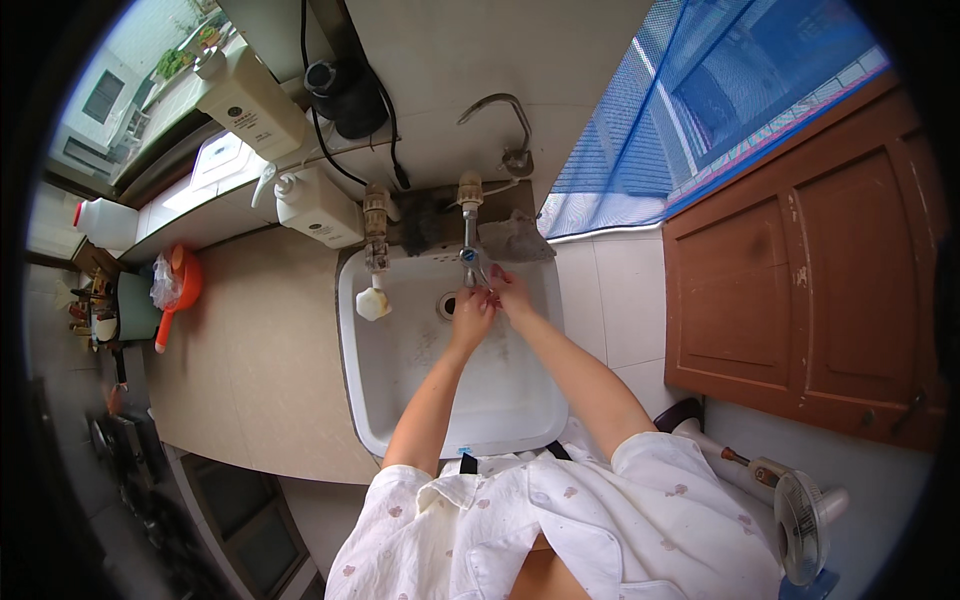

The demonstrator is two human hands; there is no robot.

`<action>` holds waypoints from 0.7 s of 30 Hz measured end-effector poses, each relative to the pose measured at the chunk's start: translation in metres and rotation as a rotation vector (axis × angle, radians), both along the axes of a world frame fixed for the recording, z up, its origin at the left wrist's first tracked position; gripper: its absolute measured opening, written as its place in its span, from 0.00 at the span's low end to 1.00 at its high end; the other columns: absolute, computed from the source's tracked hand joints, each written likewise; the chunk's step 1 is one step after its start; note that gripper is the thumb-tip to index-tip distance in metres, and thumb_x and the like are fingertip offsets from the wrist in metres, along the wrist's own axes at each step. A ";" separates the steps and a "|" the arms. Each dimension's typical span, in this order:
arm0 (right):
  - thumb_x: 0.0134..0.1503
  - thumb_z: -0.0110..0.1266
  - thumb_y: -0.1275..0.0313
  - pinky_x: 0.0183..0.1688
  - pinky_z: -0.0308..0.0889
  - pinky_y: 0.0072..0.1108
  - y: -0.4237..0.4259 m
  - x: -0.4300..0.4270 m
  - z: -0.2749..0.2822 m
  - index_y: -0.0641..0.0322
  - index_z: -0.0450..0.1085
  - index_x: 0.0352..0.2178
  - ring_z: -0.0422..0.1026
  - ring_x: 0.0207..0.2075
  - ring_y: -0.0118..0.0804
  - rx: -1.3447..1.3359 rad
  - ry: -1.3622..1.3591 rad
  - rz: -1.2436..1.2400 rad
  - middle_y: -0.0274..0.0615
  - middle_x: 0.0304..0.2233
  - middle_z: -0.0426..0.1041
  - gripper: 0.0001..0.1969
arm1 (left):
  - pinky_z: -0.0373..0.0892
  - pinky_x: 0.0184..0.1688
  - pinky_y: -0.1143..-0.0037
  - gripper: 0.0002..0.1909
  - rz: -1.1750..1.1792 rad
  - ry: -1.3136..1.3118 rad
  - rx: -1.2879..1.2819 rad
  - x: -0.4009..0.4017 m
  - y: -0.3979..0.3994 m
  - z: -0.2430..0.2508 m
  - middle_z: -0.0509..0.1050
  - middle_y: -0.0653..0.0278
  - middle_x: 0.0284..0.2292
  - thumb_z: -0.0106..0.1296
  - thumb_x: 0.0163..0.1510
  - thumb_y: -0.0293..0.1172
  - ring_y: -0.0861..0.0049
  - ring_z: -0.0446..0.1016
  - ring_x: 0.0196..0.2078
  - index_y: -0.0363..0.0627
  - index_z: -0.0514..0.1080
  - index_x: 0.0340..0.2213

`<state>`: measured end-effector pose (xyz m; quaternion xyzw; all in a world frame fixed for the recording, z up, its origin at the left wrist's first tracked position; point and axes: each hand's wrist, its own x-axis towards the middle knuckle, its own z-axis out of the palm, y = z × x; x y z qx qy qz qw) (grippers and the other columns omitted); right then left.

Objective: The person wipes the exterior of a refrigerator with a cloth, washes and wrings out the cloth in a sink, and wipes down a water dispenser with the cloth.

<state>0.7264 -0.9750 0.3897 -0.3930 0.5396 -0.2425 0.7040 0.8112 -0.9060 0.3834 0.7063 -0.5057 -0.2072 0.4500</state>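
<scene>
Both of my hands are over a white sink basin [397, 375], just below a metal faucet [469, 256]. My left hand [474, 311] is under the spout, its fingers close to those of my right hand. My right hand [512, 295] is beside it, at the faucet's right. Something small and pinkish-red [496, 274] shows at the fingers; whether it is an object or part of the hands is unclear. The drain [448, 305] lies just left of my hands. A second tap with a white knob [373, 304] hangs over the basin's left side.
White pump bottles [322, 210] stand behind the basin's left. An orange dipper [184, 281] lies at the far left of the beige counter [255, 367]. A curved thin faucet [517, 135] rises behind. Right are a blue mesh curtain [637, 142], a brown wooden door [750, 300] and a fan [802, 525].
</scene>
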 end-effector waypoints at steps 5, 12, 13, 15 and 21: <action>0.53 0.43 0.68 0.28 0.69 0.22 -0.005 -0.015 -0.023 0.62 0.64 0.34 0.70 0.27 0.32 -0.098 0.161 0.021 0.39 0.27 0.68 0.10 | 0.66 0.28 0.73 0.10 0.118 1.004 -0.001 0.013 -0.013 -0.014 0.71 0.60 0.25 0.40 0.47 0.28 0.70 0.70 0.26 0.37 0.70 0.26; 0.48 0.40 0.74 0.29 0.66 0.22 0.009 -0.004 0.032 0.62 0.63 0.29 0.70 0.26 0.31 0.242 -0.232 0.130 0.39 0.25 0.69 0.07 | 0.68 0.25 0.78 0.14 0.073 1.498 0.466 0.030 -0.013 -0.019 0.71 0.61 0.29 0.38 0.51 0.37 0.76 0.71 0.28 0.40 0.66 0.34; 0.48 0.39 0.75 0.30 0.66 0.21 0.007 -0.008 0.041 0.62 0.63 0.30 0.70 0.26 0.30 0.181 -0.067 0.215 0.40 0.26 0.70 0.07 | 0.67 0.23 0.80 0.13 0.145 1.458 0.436 0.027 -0.015 -0.019 0.70 0.61 0.29 0.39 0.51 0.36 0.77 0.70 0.27 0.40 0.65 0.35; 0.48 0.40 0.76 0.31 0.66 0.20 0.010 -0.019 0.055 0.64 0.64 0.32 0.70 0.27 0.30 -0.022 0.023 0.237 0.41 0.27 0.70 0.08 | 0.65 0.21 0.81 0.12 0.177 1.376 0.379 0.025 -0.018 -0.022 0.69 0.62 0.28 0.41 0.50 0.33 0.78 0.69 0.25 0.40 0.64 0.35; 0.47 0.42 0.77 0.33 0.65 0.17 0.004 -0.037 0.112 0.69 0.66 0.37 0.71 0.30 0.29 -0.426 0.047 0.316 0.41 0.29 0.72 0.14 | 0.58 0.14 0.83 0.11 0.167 1.125 0.300 0.025 -0.022 -0.029 0.68 0.61 0.26 0.43 0.47 0.27 0.82 0.65 0.20 0.40 0.60 0.34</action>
